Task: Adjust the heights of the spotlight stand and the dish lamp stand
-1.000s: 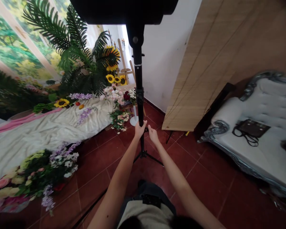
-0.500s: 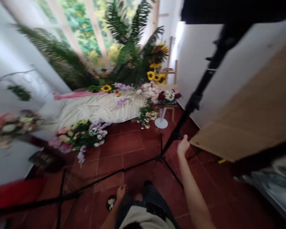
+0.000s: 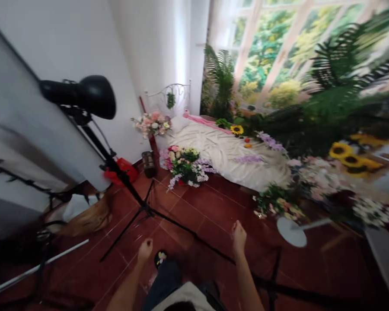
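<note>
Light stand, black, on the red tiled floor beyond my left hand. Hazard, I judge: my shoe snagging a splayed leg could topple it. Long axis: the pole, slanting up-left in view; lamp faces right. Grip: that hand and my right hand curled closed, seemingly empty.
</note>
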Demonstrator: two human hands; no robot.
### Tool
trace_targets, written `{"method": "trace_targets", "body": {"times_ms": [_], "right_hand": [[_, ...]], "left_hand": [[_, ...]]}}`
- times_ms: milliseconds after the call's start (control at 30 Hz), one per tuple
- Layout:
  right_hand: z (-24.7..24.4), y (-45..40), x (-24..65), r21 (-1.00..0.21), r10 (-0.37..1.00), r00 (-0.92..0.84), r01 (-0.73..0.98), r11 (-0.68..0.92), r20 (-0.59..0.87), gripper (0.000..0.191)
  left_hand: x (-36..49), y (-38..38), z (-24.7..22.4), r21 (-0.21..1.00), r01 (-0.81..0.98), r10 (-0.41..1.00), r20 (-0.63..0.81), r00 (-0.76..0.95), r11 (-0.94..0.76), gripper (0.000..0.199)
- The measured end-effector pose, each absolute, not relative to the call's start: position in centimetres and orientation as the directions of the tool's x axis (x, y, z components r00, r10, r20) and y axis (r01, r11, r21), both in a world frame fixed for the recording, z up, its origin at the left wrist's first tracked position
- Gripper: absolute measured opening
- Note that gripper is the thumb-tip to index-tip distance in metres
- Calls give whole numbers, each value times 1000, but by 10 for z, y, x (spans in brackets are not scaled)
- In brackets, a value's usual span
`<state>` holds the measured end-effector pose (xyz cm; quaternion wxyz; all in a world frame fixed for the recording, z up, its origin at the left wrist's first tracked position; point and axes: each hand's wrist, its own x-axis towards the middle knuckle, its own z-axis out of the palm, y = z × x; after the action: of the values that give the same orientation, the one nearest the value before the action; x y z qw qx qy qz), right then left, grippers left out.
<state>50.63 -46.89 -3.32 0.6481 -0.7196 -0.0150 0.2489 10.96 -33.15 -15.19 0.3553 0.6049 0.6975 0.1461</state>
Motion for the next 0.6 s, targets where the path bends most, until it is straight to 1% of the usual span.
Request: {"method": "trace_targets", "body": {"times_ms": [67,133,200,233,300,367,433,500,600], "right_hand": [[-32,-428,459,-945,553,768,-230,-233,-324,48],[-32,-392,412,-945,723,612,-164,-282,-321,50],[-36,-361,370,-945,821,470,-124,-303,-324,50],[-39,-347,351,-946,847,423,-112,-305,-323,50],[-46,-319,320,-949,879,360,-89,-302,-313,51],[-51,-293,294,-953,903,309,-49,-300,-300,51],[-53,-268,273,-957,929,245,7,-290,-279,51],[-51,-244,255,-959,950,171,63,-275,-261,51],[-43,-205,235,-962,970,54,132,-241,-236,49]], "left_hand": [[104,-277,-135,743,653,988,-135,-72,149,15],[95,-214,-111,827,559,987,27,-156,66,20],[81,-151,-82,871,491,948,136,-287,24,29],[73,-121,-66,876,482,913,200,-357,-3,32],[56,-71,-37,869,489,842,318,-436,-75,37],[42,-35,-15,861,485,846,366,-388,-150,41],[32,-13,-1,865,460,901,347,-258,-202,45],[27,-2,3,876,431,941,305,-147,-217,45],[25,4,0,892,394,953,283,-106,-221,46]]}}
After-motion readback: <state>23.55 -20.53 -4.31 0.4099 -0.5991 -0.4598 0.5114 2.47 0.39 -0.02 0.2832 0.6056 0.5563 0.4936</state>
